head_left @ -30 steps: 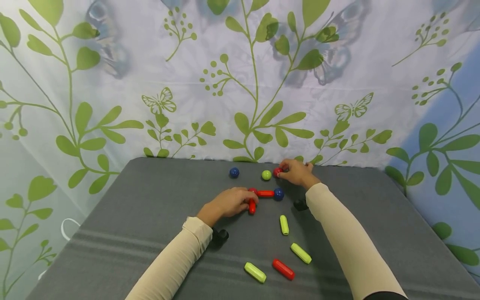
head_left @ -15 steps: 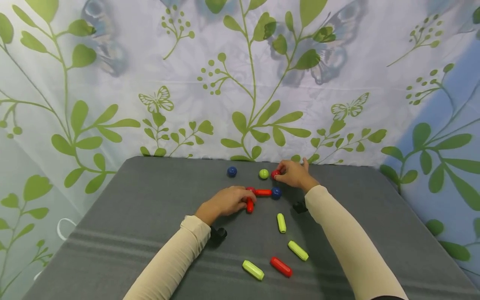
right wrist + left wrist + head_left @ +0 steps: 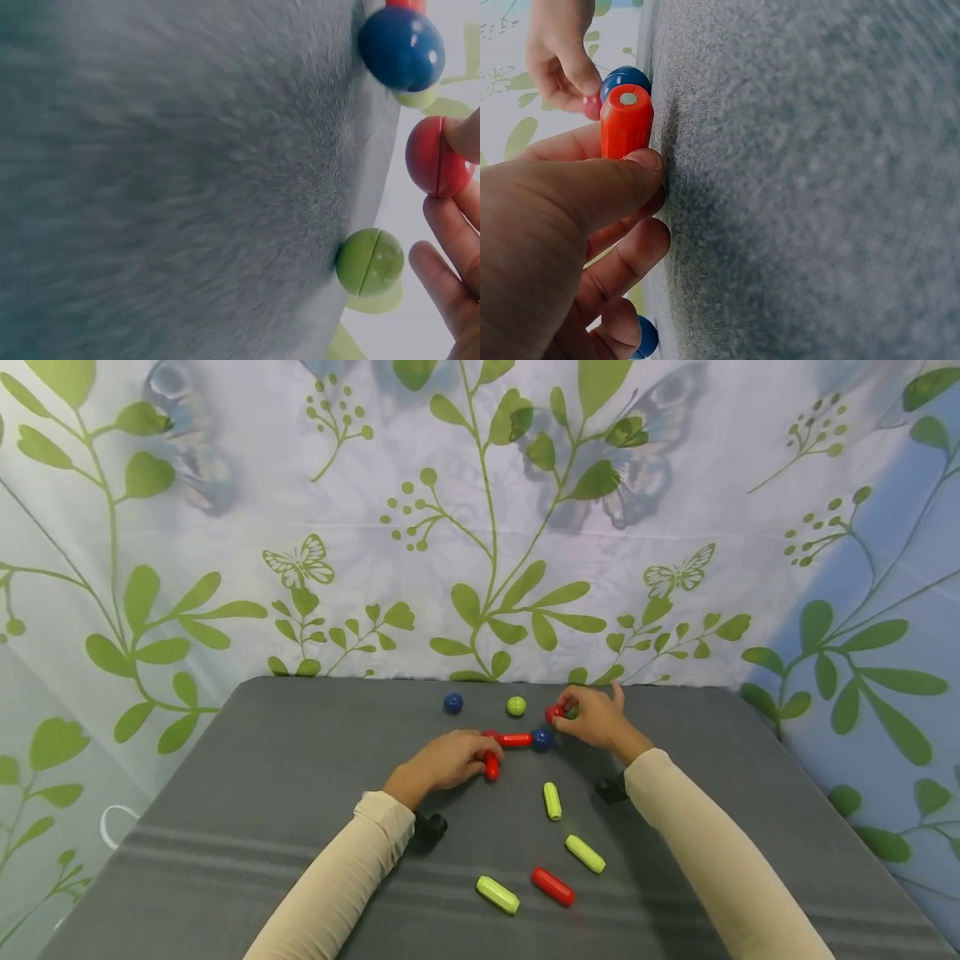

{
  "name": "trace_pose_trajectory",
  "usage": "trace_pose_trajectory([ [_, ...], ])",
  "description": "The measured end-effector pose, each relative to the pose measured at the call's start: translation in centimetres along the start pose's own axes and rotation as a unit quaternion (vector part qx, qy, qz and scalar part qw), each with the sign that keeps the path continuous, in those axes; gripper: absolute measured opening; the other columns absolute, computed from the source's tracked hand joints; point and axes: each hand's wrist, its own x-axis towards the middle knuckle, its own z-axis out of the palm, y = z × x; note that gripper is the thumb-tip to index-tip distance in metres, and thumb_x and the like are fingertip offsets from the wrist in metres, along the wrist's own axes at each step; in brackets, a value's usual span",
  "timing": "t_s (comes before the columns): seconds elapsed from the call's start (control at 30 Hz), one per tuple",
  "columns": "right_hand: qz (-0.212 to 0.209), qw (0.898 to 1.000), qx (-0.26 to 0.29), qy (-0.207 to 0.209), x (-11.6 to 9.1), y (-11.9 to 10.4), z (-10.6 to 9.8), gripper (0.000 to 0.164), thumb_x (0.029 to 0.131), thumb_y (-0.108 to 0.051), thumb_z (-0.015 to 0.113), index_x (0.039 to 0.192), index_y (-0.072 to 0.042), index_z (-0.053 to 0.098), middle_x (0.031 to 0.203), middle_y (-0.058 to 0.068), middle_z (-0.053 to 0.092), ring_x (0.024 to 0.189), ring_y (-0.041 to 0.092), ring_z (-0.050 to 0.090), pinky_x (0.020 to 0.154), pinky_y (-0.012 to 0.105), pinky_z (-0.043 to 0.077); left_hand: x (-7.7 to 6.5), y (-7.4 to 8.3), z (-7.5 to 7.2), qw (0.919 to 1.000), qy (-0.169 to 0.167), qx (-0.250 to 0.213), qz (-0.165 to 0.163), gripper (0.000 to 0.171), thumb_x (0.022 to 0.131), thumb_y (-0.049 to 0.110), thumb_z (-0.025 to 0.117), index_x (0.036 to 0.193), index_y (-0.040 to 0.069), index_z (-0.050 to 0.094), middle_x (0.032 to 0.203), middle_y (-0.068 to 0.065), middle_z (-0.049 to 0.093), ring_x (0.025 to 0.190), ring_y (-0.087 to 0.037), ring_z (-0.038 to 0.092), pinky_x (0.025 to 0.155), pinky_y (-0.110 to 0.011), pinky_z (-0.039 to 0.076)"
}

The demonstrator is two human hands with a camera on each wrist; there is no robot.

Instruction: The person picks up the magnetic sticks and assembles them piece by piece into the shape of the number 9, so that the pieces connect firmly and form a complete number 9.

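My left hand pinches a red stick with a round metal spot on its end. That stick meets a red ball, partly hidden by my fingers. From there a second red stick runs right to a blue ball. My right hand pinches another red ball between thumb and fingers, off the table and just beyond the blue ball. A green ball rests on the table beside the right hand, mostly hidden by it in the head view.
Toward the back lie a loose blue ball and another green ball. Nearer are several sticks, among them a green one and a red one, on the grey table. A leaf-patterned curtain hangs behind.
My right hand has carried the red ball a little right, away from the green ball on its left. A green ball shows behind its fingers. The left hand keeps its hold; the head view has turned slightly.
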Motion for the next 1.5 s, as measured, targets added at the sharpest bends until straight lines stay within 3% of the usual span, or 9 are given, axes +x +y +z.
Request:
trace_pose_trajectory([
  [0.13, -0.036, 0.999, 0.012, 0.009, -1.4, -0.5, 0.0, 0.025, 0.088, -0.027, 0.078, 0.106, -0.014, 0.066, 0.101, 0.000, 0.068, 0.102, 0.027, 0.064, 0.111, 0.067, 0.000, -0.1, -0.3, -0.2, 1.0000, 0.006, -0.005, -0.006, 0.023, 0.097, 0.010, 0.070, 0.118, 0.018, 0.071, 0.106, 0.001, 0.065, 0.099, -0.018, 0.060, 0.092, -0.038, 0.048],
  [0.3, -0.092, 0.995, 0.024, 0.011, -3.2, -1.2, 0.2, 0.024, 0.087, -0.024, 0.079, 0.104, -0.013, 0.066, 0.099, -0.001, 0.068, 0.100, 0.027, 0.065, 0.105, 0.065, 0.020, 0.0, -0.6, -0.2, 0.9999, 0.006, -0.006, -0.010, 0.024, 0.096, 0.009, 0.070, 0.119, 0.017, 0.071, 0.107, 0.000, 0.065, 0.099, -0.020, 0.060, 0.092, -0.040, 0.048],
  [0.47, -0.119, 0.992, 0.053, -0.001, -4.7, -2.1, 0.4, 0.025, 0.086, -0.020, 0.080, 0.105, -0.013, 0.067, 0.097, -0.003, 0.067, 0.096, 0.027, 0.065, 0.090, 0.053, 0.044, 0.1, -0.8, 0.1, 0.9998, 0.002, -0.007, -0.018, 0.024, 0.096, 0.009, 0.070, 0.119, 0.017, 0.070, 0.104, 0.000, 0.064, 0.094, -0.019, 0.058, 0.087, -0.039, 0.049],
  [0.57, -0.127, 0.989, 0.069, -0.025, -5.3, -2.7, 0.8, 0.025, 0.087, -0.019, 0.080, 0.106, -0.013, 0.066, 0.098, -0.004, 0.065, 0.096, 0.025, 0.064, 0.084, 0.044, 0.050, 0.1, -0.8, 0.2, 0.9997, 0.003, -0.006, -0.022, 0.024, 0.096, 0.009, 0.069, 0.119, 0.017, 0.071, 0.098, 0.001, 0.062, 0.088, -0.018, 0.056, 0.082, -0.037, 0.048],
  [0.83, -0.146, 0.983, 0.074, -0.078, -5.8, -4.3, 2.7, 0.022, 0.087, -0.019, 0.079, 0.104, -0.018, 0.065, 0.096, -0.009, 0.064, 0.093, 0.015, 0.063, 0.083, 0.039, 0.050, 0.2, -0.7, 0.6, 0.9995, 0.001, -0.010, -0.030, 0.025, 0.096, 0.009, 0.069, 0.120, 0.017, 0.070, 0.103, 0.000, 0.064, 0.090, -0.019, 0.057, 0.085, -0.038, 0.048],
  [1.03, -0.165, 0.977, 0.073, -0.114, -6.0, -5.6, 3.2, 0.021, 0.088, -0.022, 0.078, 0.105, -0.019, 0.067, 0.096, -0.012, 0.064, 0.093, 0.015, 0.064, 0.085, 0.041, 0.049, 0.5, -0.4, 0.7, 0.9996, 0.002, -0.008, -0.029, 0.026, 0.095, 0.006, 0.070, 0.119, 0.017, 0.070, 0.093, 0.002, 0.061, 0.083, -0.017, 0.056, 0.079, -0.037, 0.048],
  [1.3, -0.182, 0.972, 0.089, -0.116, -6.4, -6.6, 3.1, 0.021, 0.088, -0.020, 0.079, 0.105, -0.018, 0.067, 0.096, -0.011, 0.065, 0.093, 0.016, 0.065, 0.083, 0.037, 0.051, 0.9, 0.3, 0.3, 0.9997, 0.005, -0.003, -0.025, 0.027, 0.094, 0.005, 0.070, 0.119, 0.016, 0.069, 0.087, 0.002, 0.057, 0.079, -0.017, 0.053, 0.073, -0.036, 0.046],
  [1.5, -0.191, 0.970, 0.084, -0.122, -6.7, -6.9, 3.1, 0.022, 0.089, -0.021, 0.079, 0.108, -0.018, 0.068, 0.101, -0.010, 0.066, 0.096, 0.017, 0.065, 0.085, 0.037, 0.052, 1.2, 0.5, 0.6, 0.9998, 0.010, -0.005, -0.015, 0.027, 0.093, 0.004, 0.071, 0.117, 0.016, 0.070, 0.095, 0.001, 0.063, 0.086, -0.019, 0.056, 0.083, -0.039, 0.049],
])
